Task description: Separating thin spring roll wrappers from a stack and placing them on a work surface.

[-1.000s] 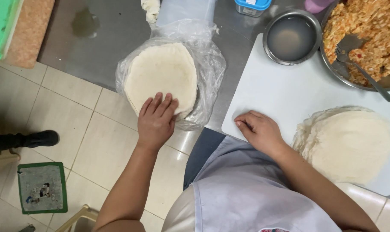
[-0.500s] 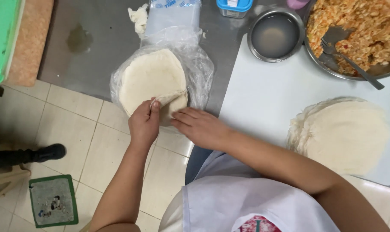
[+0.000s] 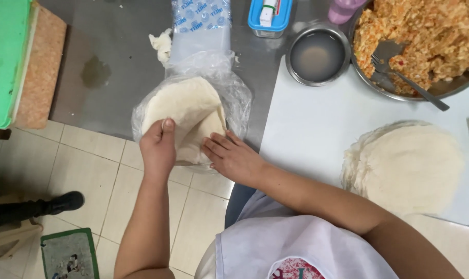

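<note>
Pinched between thumb and fingers of left hand [image 3: 158, 147]: near edge of top wrapper sheet [image 3: 185, 111], lifted and peeling up off stack of round wrappers [image 3: 206, 139]. Right hand [image 3: 233, 157] open, fingers flat, pressing down on lower sheets at near right rim of stack; grips nothing.

Stack sits inside opened clear plastic bag [image 3: 239, 95], at near edge of steel counter [image 3: 121, 62], partly overhanging it. Lifted sheet lies straight ahead of left-hand pinch, folding away from body; round, so no long axis to note. Left hand on left rim, right hand just beside it on right; both in contact with stack, left nearer peeled edge.

Outward to right: white cutting board [image 3: 317, 124], bearing second stack of separated wrappers [image 3: 407, 165]. Beyond board: small steel bowl of cloudy liquid [image 3: 317, 56], large steel bowl of orange-flecked filling [image 3: 425, 36] with fork [image 3: 407, 80] resting in it. Blue-lidded container [image 3: 269, 15] and clear plastic pack [image 3: 201, 26] at far side of bag. Wet patch [image 3: 95, 71] on counter.

Cream tiled floor [image 3: 90, 160] below; dark shoe [image 3: 64, 202] of another person at left
</note>
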